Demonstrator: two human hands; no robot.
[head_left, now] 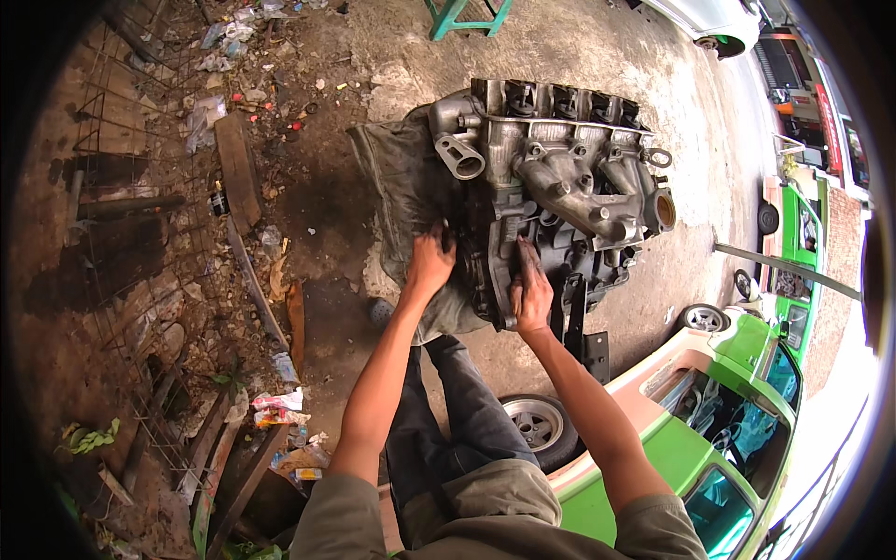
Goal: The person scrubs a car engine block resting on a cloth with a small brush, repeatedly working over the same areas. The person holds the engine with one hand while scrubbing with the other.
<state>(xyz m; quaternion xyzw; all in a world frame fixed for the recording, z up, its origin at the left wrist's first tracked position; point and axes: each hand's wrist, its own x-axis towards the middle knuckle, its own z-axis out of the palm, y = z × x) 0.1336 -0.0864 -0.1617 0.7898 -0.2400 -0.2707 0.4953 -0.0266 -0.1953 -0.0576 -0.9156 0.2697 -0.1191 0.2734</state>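
Note:
A grey metal car engine (560, 168) with a cast manifold (588, 191) along its side stands in front of me. Under its left end spreads a dirty olive cloth (392, 173). My left hand (431, 264) is at that end, over the cloth and close to the engine's dark face. Its fingers are curled, and what they hold, if anything, is hidden in the dark. My right hand (532, 294) lies against the engine's near side, its blackened fingers stretched forward along the casting. A dark metal bracket (595, 355) sticks out to the right of that hand.
Litter, wood planks (238, 173) and wire mesh (112, 187) cover the ground at left. A green vehicle (672, 457) with its wheel (541, 429) stands close at right. A green stool (467, 17) is at the far edge, and a white car (705, 19) is at far right.

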